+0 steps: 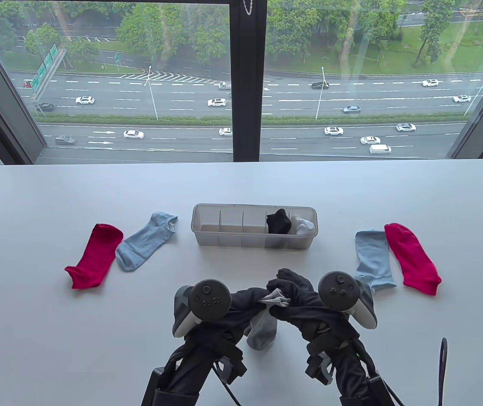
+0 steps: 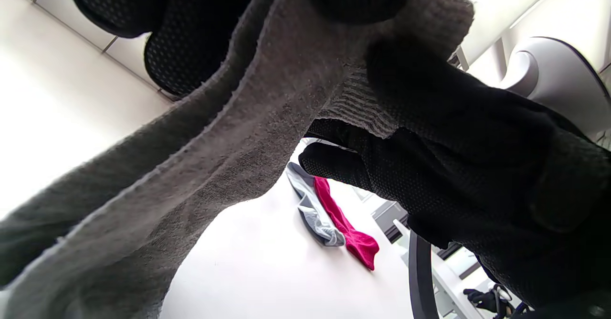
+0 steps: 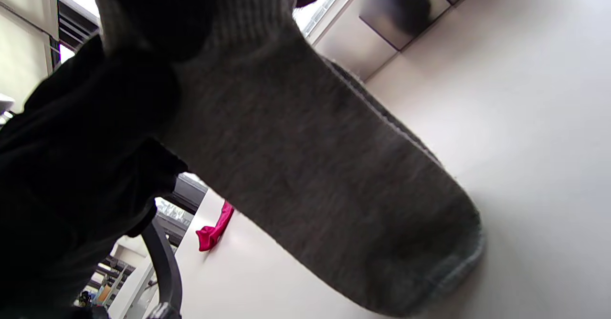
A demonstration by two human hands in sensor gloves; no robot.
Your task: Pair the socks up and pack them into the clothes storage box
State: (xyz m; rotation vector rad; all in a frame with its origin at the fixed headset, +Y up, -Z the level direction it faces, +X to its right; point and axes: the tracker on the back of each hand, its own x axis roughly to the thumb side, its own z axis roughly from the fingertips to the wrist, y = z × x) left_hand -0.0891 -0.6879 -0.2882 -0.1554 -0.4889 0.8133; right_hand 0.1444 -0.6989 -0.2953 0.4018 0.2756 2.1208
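Note:
Both hands hold a grey sock pair (image 1: 262, 327) above the table's front middle, its toe hanging down. My left hand (image 1: 248, 298) pinches the cuff from the left. My right hand (image 1: 286, 296) grips the same cuff from the right. The grey sock pair (image 2: 248, 132) fills the left wrist view and the grey sock pair (image 3: 324, 180) fills the right wrist view. The clear storage box (image 1: 254, 241) stands behind, with a black pair (image 1: 278, 221) and a white pair (image 1: 303, 225) in its right compartments. A red sock (image 1: 95, 256) and a blue sock (image 1: 144, 247) lie at the left.
Another blue sock (image 1: 372, 258) and red sock (image 1: 413, 258) lie side by side at the right. The box's left compartments hold nothing. A window fills the far side behind the table edge (image 1: 241, 163). A dark cable (image 1: 443, 368) stands at the front right.

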